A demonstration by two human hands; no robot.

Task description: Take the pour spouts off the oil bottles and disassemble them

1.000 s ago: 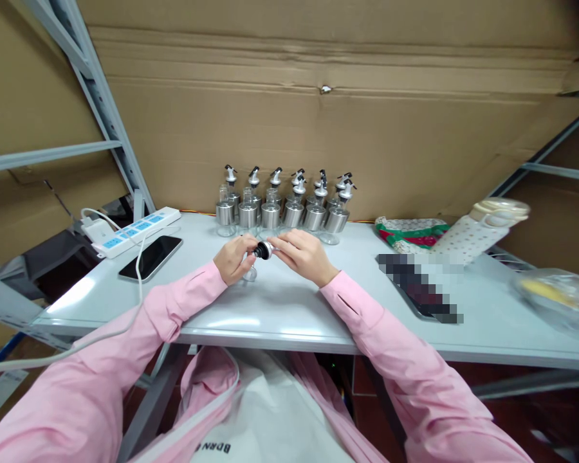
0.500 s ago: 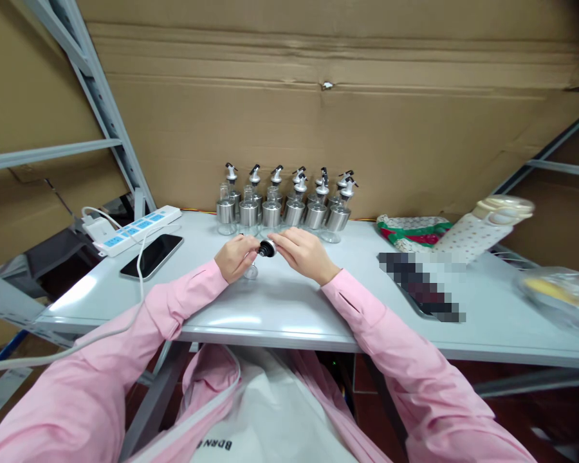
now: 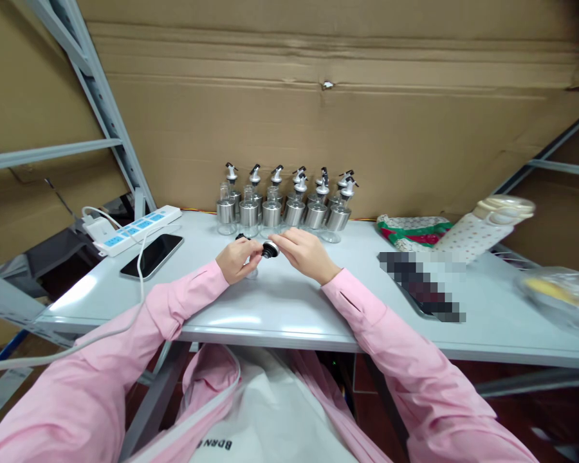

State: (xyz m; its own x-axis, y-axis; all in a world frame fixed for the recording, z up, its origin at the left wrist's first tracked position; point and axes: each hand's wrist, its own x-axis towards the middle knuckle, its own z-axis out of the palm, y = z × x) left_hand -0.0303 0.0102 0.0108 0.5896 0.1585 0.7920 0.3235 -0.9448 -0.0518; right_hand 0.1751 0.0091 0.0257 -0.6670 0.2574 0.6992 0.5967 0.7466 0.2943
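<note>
My left hand (image 3: pixel 235 259) is closed round a small clear glass bottle (image 3: pixel 251 272) whose base rests near the grey table (image 3: pixel 289 302). My right hand (image 3: pixel 303 252) pinches a black and silver spout cap (image 3: pixel 269 249) just to the right of the left hand's fingertips. A small black part (image 3: pixel 242 237) shows above my left fingers. Behind both hands stands a cluster of several glass bottles with steel collars and spout caps (image 3: pixel 289 206).
A white power strip (image 3: pixel 131 229) and a dark phone (image 3: pixel 151 256) lie at the left, with a white cable (image 3: pixel 139 283) running off the front edge. A blurred dark device (image 3: pixel 422 286), patterned cloth (image 3: pixel 410 231), spotted bottle (image 3: pixel 482 233) and plastic bag (image 3: pixel 557 296) sit right. Cardboard backs the table.
The spout cap in my right hand has moved slightly right, away from the bottle in my left hand. The hands have otherwise stayed in place.
</note>
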